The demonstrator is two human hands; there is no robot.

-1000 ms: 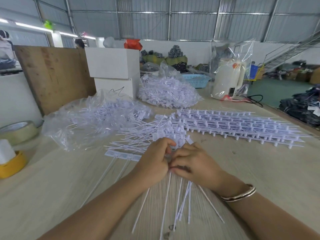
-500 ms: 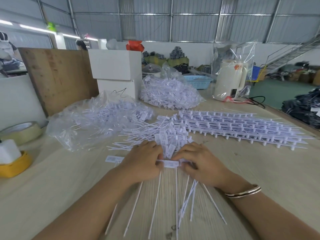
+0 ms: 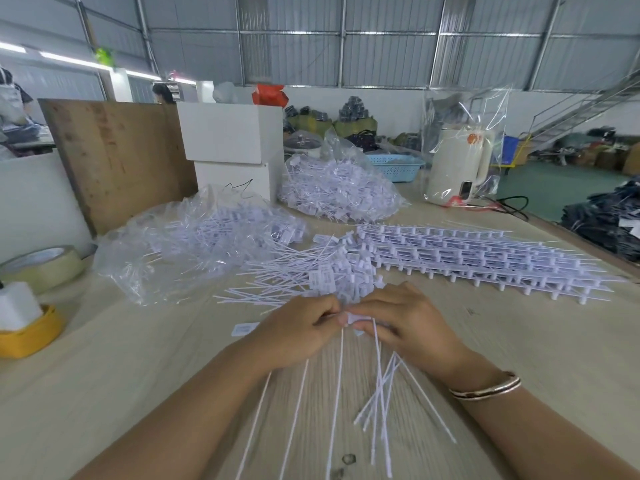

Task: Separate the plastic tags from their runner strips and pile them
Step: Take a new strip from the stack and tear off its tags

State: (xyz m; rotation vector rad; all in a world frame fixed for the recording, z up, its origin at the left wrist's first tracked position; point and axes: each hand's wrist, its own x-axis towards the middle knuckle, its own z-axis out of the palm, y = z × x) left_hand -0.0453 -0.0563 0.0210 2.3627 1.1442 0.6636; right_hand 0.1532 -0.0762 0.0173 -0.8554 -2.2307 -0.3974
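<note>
The wooden table [image 3: 104, 375] carries all the work. At its left rear a plywood board [image 3: 114, 157] stands on edge, with two stacked white boxes [image 3: 235, 150] beside it. On the right, a layered stack of runner strips [image 3: 485, 258] with tags still attached lies flat. Left of centre, a clear plastic bag [image 3: 194, 240] holds loose tags; a second filled bag [image 3: 336, 192] sits behind, next to a blue basket [image 3: 394, 166] and a bagged white kettle [image 3: 457, 168]. The pile of separated tags [image 3: 311, 271] lies between the first bag and the strip stack, just beyond the hands. At the left edge rest a roll of tape [image 3: 41, 265] and a yellow holder [image 3: 31, 334].

The left hand [image 3: 294, 334] and right hand [image 3: 412, 327] meet at the table's centre, fingers curled, both pinching the same white tag strip [image 3: 356, 318]. Its long thin tails [image 3: 336, 393] fan toward the viewer across the wood, partly hidden by the forearms. A bracelet [image 3: 485, 389] circles the right wrist. One single tag [image 3: 244, 329] lies flat just left of the left hand.
</note>
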